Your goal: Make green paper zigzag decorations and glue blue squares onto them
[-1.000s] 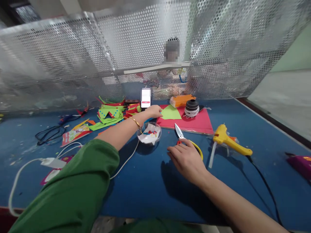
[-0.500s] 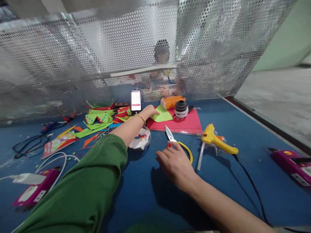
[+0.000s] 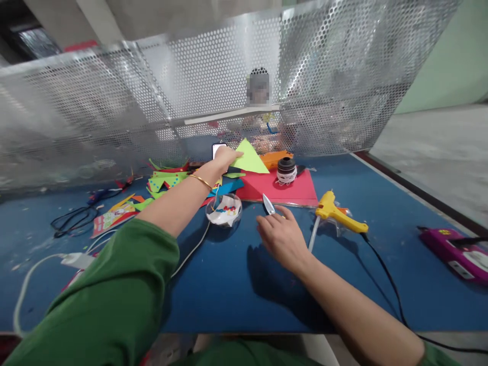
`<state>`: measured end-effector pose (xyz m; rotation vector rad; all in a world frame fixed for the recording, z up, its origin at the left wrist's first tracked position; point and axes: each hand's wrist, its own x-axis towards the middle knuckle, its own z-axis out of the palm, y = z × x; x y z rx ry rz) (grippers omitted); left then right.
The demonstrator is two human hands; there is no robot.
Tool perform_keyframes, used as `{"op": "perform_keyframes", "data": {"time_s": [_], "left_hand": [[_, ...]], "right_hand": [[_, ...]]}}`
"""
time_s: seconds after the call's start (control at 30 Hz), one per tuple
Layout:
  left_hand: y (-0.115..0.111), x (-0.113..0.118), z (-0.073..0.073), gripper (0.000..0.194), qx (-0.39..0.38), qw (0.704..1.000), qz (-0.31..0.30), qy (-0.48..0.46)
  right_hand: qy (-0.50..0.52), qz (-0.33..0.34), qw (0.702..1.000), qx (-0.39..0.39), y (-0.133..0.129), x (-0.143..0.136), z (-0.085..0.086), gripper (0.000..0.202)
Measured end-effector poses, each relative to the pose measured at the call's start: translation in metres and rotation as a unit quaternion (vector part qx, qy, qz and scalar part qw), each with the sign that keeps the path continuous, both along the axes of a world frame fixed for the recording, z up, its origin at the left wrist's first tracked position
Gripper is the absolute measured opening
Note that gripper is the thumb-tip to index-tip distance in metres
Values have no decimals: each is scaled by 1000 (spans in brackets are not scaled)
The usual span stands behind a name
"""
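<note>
left hand [image 3: 224, 158]: fingers pinched on lime-green paper triangle [image 3: 249, 158], lifted above red paper sheet [image 3: 284, 188]
right hand [image 3: 282, 236]: fingers loosely spread over scissors [image 3: 269, 204] on blue table [image 3: 236, 284]
nearby: yellow glue gun [image 3: 337, 212], clear bowl [image 3: 224, 211]

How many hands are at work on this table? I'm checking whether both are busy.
2. The left hand holds up a green paper triangle at the back; the right hand rests on the scissors near the glue gun.
</note>
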<state>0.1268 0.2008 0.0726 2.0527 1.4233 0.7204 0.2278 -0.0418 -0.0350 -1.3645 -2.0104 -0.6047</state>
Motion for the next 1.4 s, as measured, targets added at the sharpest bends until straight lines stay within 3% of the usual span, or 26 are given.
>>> {"op": "perform_keyframes", "data": {"time_s": [0.1,0.2,0.27,0.33,0.43,0.53,0.67,0.73,0.8,0.9,0.97,1.03,1.1,1.27,1.4], "left_hand": [[-34,-15,10,27,-5,997,34,-68],[-79,-34,12,22,-22,991,46,-122],[-112,-48,9,21,-37,987,48,-147],[-145,-63,1,21,-76,977,44,-195],[-187,-88,-17,26,-125,963,57,-231],[-221,-118,-44,33,-150,963,75,-211],[-258,-162,-81,23,-166,972,95,-139],[-275,-179,-97,11,-96,983,130,-87],[-291,-190,-109,5,36,990,138,-13],[-307,-193,-122,12,141,990,-8,22],[-312,-188,-128,19,152,981,-117,45],[-311,-183,-133,19,149,972,-169,72],[-309,-178,-136,12,150,969,-176,87],[-306,-173,-140,21,171,970,-156,72],[-303,-176,-142,15,145,981,-121,32]], "right_hand": [[51,-48,996,64,-2,10,5,12],[103,-111,973,173,-5,20,12,34],[88,-103,968,211,-8,23,18,50],[32,-46,978,202,-13,21,23,52],[-50,64,986,144,-27,11,26,44],[-93,145,982,72,-50,-1,17,39],[-130,145,981,23,-89,-16,-8,33],[-127,131,983,-10,-105,-22,-21,32],[-103,123,986,-46,-115,-27,-32,30],[-60,115,988,-80,-118,-31,-42,27],[-39,113,988,-96,-116,-31,-44,27],[-21,109,987,-118,-113,-30,-44,27],[-2,106,984,-144,-112,-29,-43,26],[113,105,968,-197,-117,-25,-45,16],[195,66,951,-232,-123,-24,-47,11]]}}
